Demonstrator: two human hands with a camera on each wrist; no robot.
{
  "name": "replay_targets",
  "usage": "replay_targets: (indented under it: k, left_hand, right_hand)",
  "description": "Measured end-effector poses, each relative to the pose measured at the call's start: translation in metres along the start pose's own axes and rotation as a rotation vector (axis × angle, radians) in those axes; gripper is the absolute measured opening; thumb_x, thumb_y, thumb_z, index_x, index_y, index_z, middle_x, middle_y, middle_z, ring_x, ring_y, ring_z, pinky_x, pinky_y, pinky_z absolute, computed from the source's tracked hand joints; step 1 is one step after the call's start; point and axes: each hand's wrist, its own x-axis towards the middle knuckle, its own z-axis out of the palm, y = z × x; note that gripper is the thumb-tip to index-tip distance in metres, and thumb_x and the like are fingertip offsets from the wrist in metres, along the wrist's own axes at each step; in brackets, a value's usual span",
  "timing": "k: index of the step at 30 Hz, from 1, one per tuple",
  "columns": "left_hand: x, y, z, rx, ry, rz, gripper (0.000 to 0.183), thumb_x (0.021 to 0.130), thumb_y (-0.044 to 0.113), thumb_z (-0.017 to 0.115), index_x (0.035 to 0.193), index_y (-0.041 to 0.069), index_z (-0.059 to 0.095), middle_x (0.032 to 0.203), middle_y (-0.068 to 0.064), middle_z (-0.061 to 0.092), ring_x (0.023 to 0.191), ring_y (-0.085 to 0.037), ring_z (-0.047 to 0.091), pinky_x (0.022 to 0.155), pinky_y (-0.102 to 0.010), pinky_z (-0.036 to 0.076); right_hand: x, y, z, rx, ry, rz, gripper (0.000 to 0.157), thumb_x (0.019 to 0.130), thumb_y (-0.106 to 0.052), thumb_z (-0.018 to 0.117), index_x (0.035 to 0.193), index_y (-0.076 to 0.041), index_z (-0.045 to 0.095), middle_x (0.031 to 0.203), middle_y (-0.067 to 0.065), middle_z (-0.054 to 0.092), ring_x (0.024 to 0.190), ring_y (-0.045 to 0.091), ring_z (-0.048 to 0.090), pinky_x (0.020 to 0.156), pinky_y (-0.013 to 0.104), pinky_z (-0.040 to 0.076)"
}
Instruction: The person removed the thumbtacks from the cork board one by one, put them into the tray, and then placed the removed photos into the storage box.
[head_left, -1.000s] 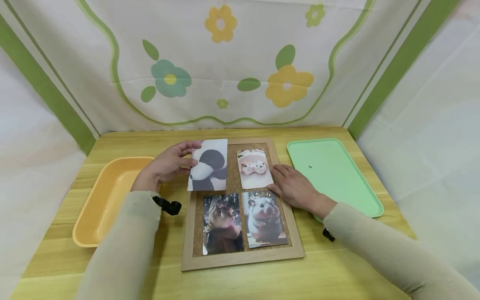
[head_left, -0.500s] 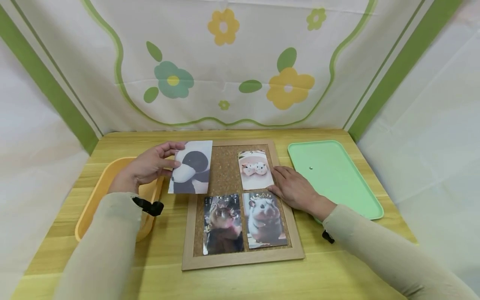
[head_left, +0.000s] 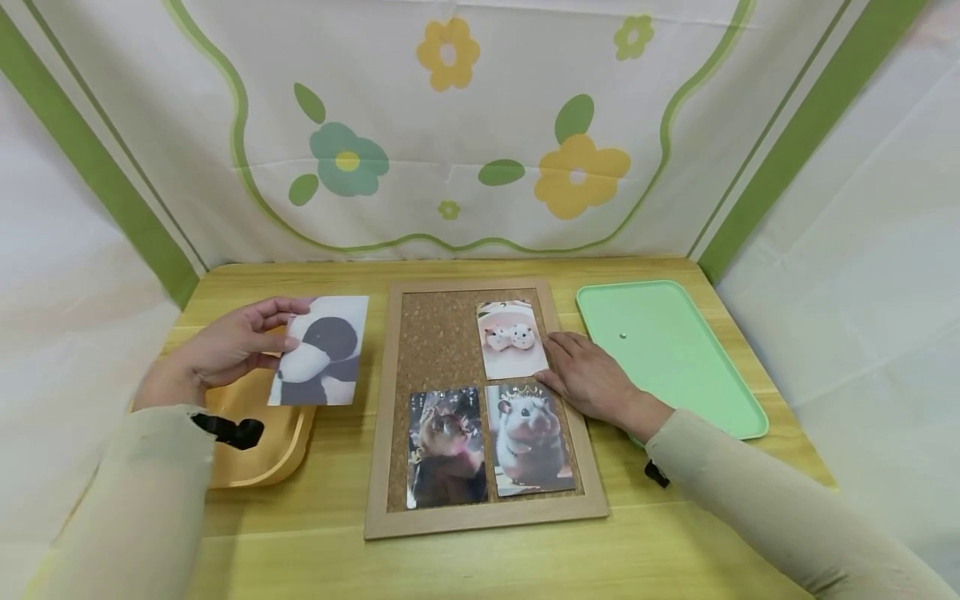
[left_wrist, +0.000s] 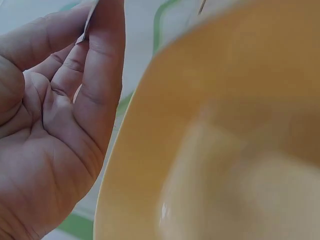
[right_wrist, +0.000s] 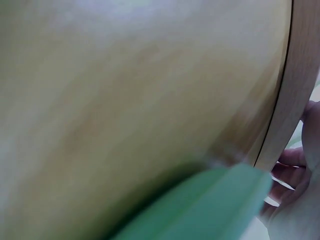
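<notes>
I find the panda picture (head_left: 326,354) left of the corkboard (head_left: 429,340), above the right side of the orange tray (head_left: 294,450), its left edge pinched in the left hand (head_left: 234,340). The right hand (head_left: 588,375) rests on the corkboard's right frame, grasping nothing. Step in hand, in my judgement: transferring this picture to the tray. Next move calls for lowering it level, then releasing.

A fabric-walled booth, with flower-patterned cloth (head_left: 465,108) behind a wood-grain table (head_left: 525,571) and pale side panels (head_left: 862,267).
</notes>
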Motion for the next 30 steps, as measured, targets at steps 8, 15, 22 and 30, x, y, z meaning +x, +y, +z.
replay_targets:
  k: [8,15,22,30]
  left_hand:
    - [-0.033,-0.009,-0.033,0.043,0.027,-0.02,0.048,0.104,-0.009,0.056,0.142,0.021,0.055,0.119,0.004,0.065,0.094,-0.014,0.069,0.074,-0.032,0.063]
    - [-0.055,-0.015,-0.059,0.106,0.045,-0.078,0.048,0.104,-0.009,0.054,0.141,0.022,0.056,0.115,0.003,0.064,0.087,-0.016,0.068,0.071,-0.031,0.062]
    - [-0.072,-0.024,-0.071,0.224,0.061,-0.145,0.048,0.105,-0.005,0.056,0.138,0.03,0.059,0.114,0.008,0.062,0.075,-0.014,0.061,0.065,-0.029,0.058]
    - [-0.067,-0.025,-0.056,0.272,0.009,-0.189,0.042,0.104,0.0,0.061,0.136,0.026,0.056,0.117,0.005,0.061,0.081,-0.016,0.068,0.069,-0.034,0.063]
  right_hand:
    - [-0.001,0.0,0.0,-0.002,-0.004,0.007,0.069,0.109,-0.044,0.057,0.153,0.008,0.048,0.154,0.027,0.053,0.145,0.043,0.049,0.121,0.054,0.04]
    - [0.0,0.0,0.001,0.0,-0.009,0.008,0.069,0.109,-0.045,0.056,0.154,0.007,0.047,0.155,0.025,0.052,0.145,0.042,0.049,0.122,0.053,0.039]
    - [0.0,0.0,0.001,0.0,-0.015,0.01,0.07,0.109,-0.046,0.055,0.155,0.007,0.046,0.155,0.025,0.052,0.146,0.042,0.048,0.122,0.053,0.038]
    - [0.0,0.001,0.001,-0.005,-0.014,0.011,0.07,0.109,-0.047,0.055,0.154,0.007,0.047,0.156,0.025,0.051,0.146,0.042,0.048,0.122,0.053,0.039]
